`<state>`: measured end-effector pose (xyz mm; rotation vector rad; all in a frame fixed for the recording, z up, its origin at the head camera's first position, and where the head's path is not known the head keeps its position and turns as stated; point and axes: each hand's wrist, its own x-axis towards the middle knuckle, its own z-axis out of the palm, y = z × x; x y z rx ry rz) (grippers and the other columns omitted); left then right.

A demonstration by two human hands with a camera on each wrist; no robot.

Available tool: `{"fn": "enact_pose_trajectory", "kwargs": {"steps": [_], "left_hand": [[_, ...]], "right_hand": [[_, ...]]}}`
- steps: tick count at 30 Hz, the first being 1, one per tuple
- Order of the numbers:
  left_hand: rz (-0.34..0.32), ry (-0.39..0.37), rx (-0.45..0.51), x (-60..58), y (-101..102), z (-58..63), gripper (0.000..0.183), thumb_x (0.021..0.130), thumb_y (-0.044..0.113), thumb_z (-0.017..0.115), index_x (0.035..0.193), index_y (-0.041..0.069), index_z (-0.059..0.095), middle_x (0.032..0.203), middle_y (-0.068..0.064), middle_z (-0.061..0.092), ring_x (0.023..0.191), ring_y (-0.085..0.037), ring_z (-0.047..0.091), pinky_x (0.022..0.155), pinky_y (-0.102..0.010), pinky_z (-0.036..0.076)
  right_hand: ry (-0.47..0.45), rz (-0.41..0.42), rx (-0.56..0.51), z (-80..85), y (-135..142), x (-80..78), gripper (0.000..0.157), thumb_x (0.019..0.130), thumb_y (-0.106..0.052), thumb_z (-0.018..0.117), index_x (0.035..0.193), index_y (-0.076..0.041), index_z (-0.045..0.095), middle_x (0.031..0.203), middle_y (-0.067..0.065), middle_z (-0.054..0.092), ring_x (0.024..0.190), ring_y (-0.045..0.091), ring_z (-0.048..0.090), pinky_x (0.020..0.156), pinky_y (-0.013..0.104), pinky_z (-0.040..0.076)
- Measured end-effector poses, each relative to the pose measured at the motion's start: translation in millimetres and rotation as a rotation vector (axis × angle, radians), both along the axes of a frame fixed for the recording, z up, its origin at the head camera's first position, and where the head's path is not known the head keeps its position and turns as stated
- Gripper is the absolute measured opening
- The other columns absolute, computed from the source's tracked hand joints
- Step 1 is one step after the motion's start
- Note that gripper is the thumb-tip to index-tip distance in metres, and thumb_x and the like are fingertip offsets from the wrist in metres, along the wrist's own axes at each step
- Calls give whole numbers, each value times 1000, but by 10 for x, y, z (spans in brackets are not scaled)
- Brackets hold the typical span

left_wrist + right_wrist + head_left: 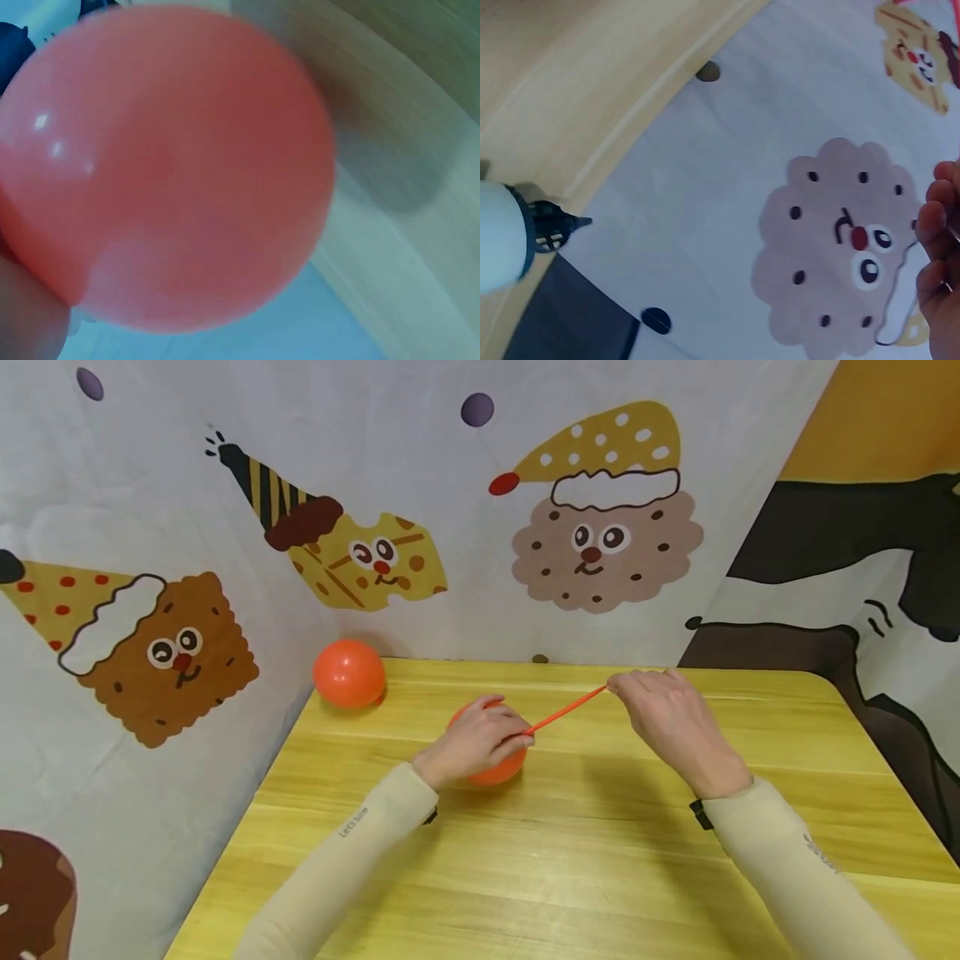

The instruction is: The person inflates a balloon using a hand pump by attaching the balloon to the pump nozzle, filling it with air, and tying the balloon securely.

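An inflated orange balloon [501,768] sits beneath my left hand [477,745], whose thumb and fingers pinch it at the base of its neck. The stretched neck [567,708] runs as a thin straight strand up to the right. Its far end is pinched in the fingertips of my right hand [669,720], which is raised over the table. Up close in the left wrist view, the round balloon [172,172] fills most of the picture. Curled fingers of the right hand [941,232] show at the right wrist view's edge.
A second orange balloon [349,673] rests at the back left corner of the wooden table [555,868]. A cloth with cartoon prints [480,543] hangs behind. In the right wrist view, a pale rounded object [499,236] has a black pointed piece.
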<state>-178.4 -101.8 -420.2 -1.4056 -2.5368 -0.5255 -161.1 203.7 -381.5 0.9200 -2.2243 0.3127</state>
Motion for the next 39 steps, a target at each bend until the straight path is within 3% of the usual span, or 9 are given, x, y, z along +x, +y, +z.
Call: {"fn": "enact_pose_trajectory", "kwargs": {"steps": [6,12,16,18,22,25,28,32,39], "left_hand": [[33,-169,-44,33,20,23,21,109,22,56,117,16,74,93,8,73,121,-17,63,121,-54,29],[174,-85,-48,-35,-115,62,21,106,15,61,120,18,76,102,7,76,118,-19,65,120,-56,31],[122,-136,-22,-62,-113,125,18,106,13,62,115,17,76,96,8,75,115,-18,66,119,-54,32],[64,-226,7,-54,-80,157,18,106,14,60,115,17,75,96,8,73,113,-17,65,116,-48,38],[-59,-517,126,-13,4,217,19,108,17,57,116,10,73,93,6,70,102,-14,63,100,-34,50],[-136,-746,233,24,57,236,18,108,17,57,114,7,70,86,3,68,100,-15,63,96,-31,53],[-186,-908,312,50,97,222,17,107,16,60,116,6,69,93,1,71,104,-16,65,97,-33,54],[-220,-1045,379,82,133,172,23,106,14,61,127,6,65,106,-3,74,111,-18,67,97,-36,55],[-283,-1162,429,134,154,61,38,107,9,57,143,3,55,132,-9,70,131,-19,59,106,-39,50]], "right_hand": [[52,-11,-38,-67,-30,-163,11,95,0,69,106,-2,66,92,12,76,74,31,72,58,41,46],[136,-10,-26,-21,-17,-191,6,99,-3,65,104,-3,68,87,11,74,66,29,68,57,40,46],[128,-12,-14,11,-31,-172,7,101,-5,65,105,-2,69,87,12,74,66,29,68,57,40,46],[108,-16,-31,13,-55,-180,7,99,-4,67,106,-1,69,88,12,74,67,30,68,56,39,45],[75,-19,-94,-19,-133,-234,9,97,-4,70,105,-2,68,89,12,74,72,31,71,57,41,46],[55,-29,-120,-68,-201,-272,8,99,-6,68,105,-2,67,90,13,74,76,31,72,58,44,49],[30,-36,-141,-129,-268,-301,9,99,-7,69,106,-2,68,89,13,74,76,31,72,58,45,50],[-22,-52,-183,-218,-336,-328,10,96,-5,72,106,-1,69,89,14,74,75,30,71,57,42,49],[-92,-89,-212,-323,-373,-329,9,98,-7,71,105,-3,70,90,13,75,73,28,70,58,44,51]]}}
